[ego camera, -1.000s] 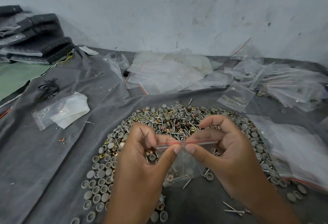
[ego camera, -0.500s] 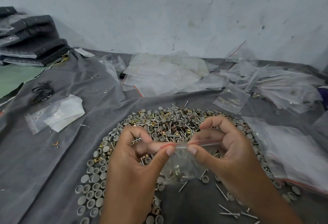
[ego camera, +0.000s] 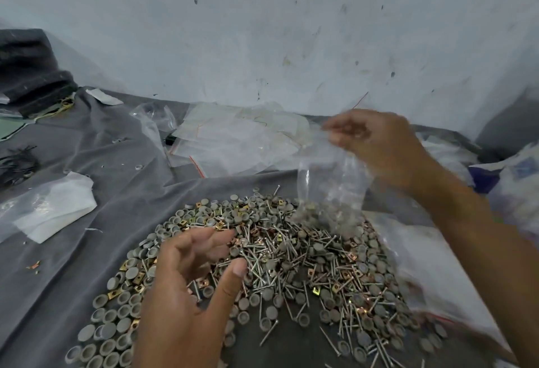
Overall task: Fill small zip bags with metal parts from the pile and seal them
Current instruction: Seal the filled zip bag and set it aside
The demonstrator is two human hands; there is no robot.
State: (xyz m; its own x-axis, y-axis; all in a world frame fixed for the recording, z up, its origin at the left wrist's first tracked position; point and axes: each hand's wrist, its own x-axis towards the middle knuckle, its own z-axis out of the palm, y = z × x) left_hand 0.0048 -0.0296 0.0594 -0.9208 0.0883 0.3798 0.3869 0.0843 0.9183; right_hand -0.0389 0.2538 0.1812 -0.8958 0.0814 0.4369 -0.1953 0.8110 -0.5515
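Backdrop: scuffed, pale plaster wall (ego camera: pixel 262 32) behind a low surface draped in wrinkled grey cloth (ego camera: pixel 87 140), soft and felt-like.
Far left: dark folded stack (ego camera: pixel 32 75), matte, lying flat at the cloth's edge.
Left foreground: clear plastic pouch (ego camera: pixel 43 207) with white sheet folded inside, lying flat on the cloth.
Left hand (ego camera: pixel 186 294): hovering low over the near side of the pile, fingers loosely spread and thumb out, gripping nothing.
Pile of metal parts (ego camera: pixel 291 259): round grey caps, thin silvery nails and small brass-coloured square clips, heaped in a rough circle on the cloth.
Back centre: empty zip bags (ego camera: pixel 233 137), thin, glossy, red-striped at the mouth, overlapping in a loose layer near the wall.
Filled zip bag (ego camera: pixel 329 192): clear and crinkled, hanging above the pile's far right edge, parts bunched at its bottom; blurred.
Right hand (ego camera: pixel 376 145): raised, fingers curled round the bag's top, pinching it.
Far right: heap of clear bags (ego camera: pixel 437 274), smeared by blur.
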